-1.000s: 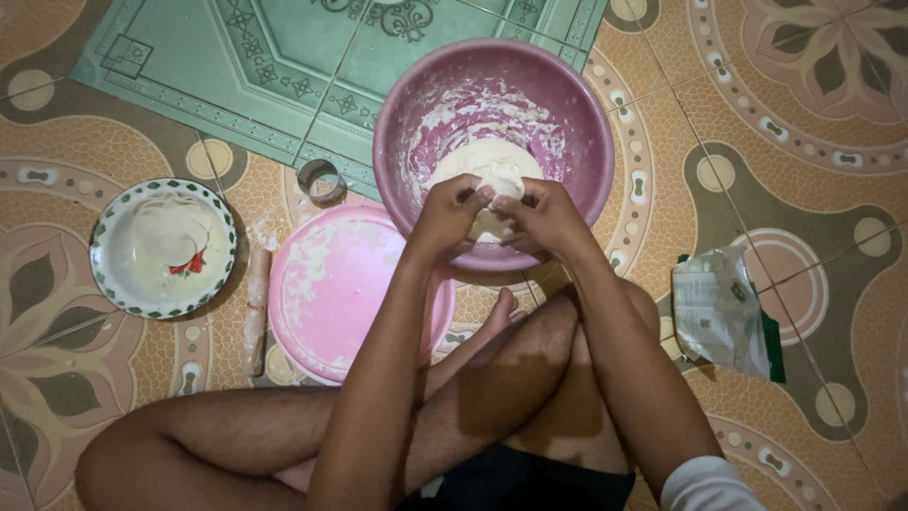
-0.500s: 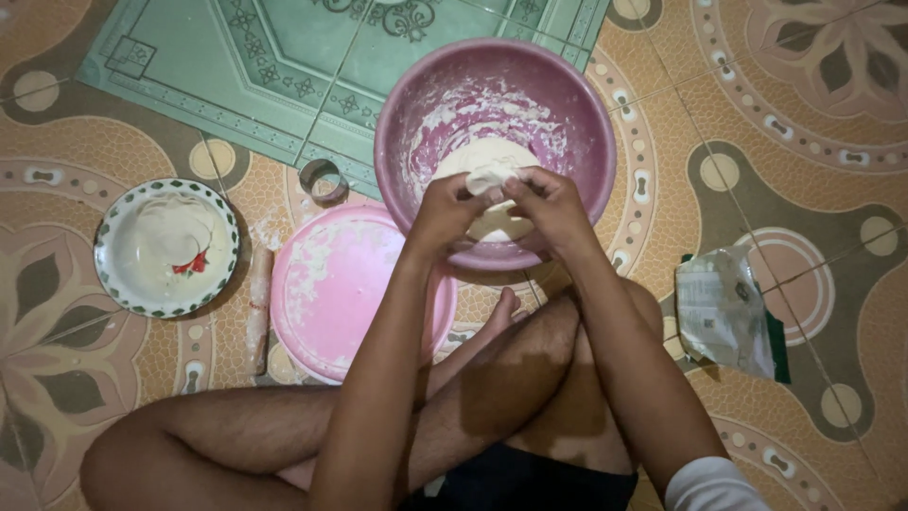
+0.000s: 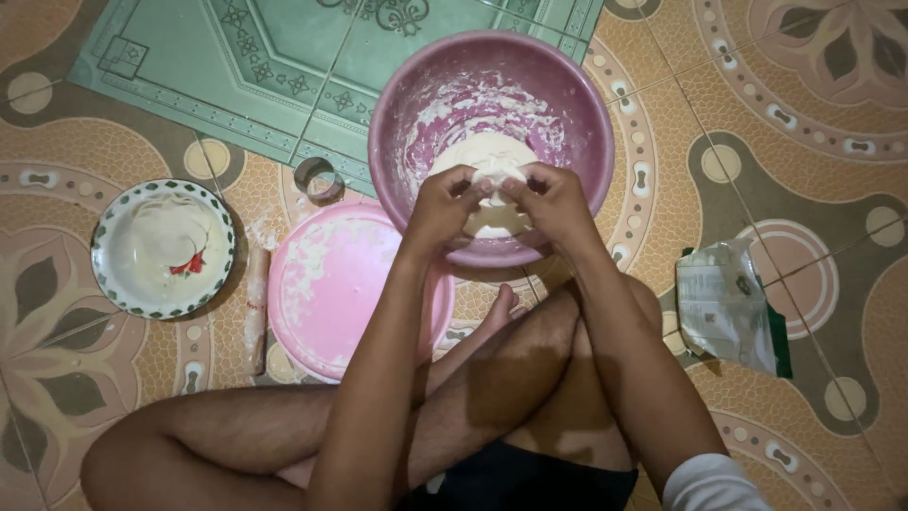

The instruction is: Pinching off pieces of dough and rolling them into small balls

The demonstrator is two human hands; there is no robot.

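A purple plastic bowl [image 3: 567,85] smeared with flour stands on the tiled floor and holds a white lump of dough [image 3: 487,156]. Over the bowl's near side, my left hand [image 3: 440,203] and my right hand [image 3: 553,199] meet, both gripping a small piece of dough [image 3: 492,180] between fingers and thumbs. More dough shows under the hands. My crossed bare legs lie just below the bowl.
A pink round plate [image 3: 331,284] dusted with flour lies left of my arms, a floury rolling pin [image 3: 255,308] beside it. A white patterned plate [image 3: 161,248] sits far left. A small metal ring [image 3: 319,178] lies near the bowl; a flour bag [image 3: 728,308] at right.
Both hands have stayed over the bowl, working the dough piece; the fingers have shifted slightly around it. Nothing else has moved.
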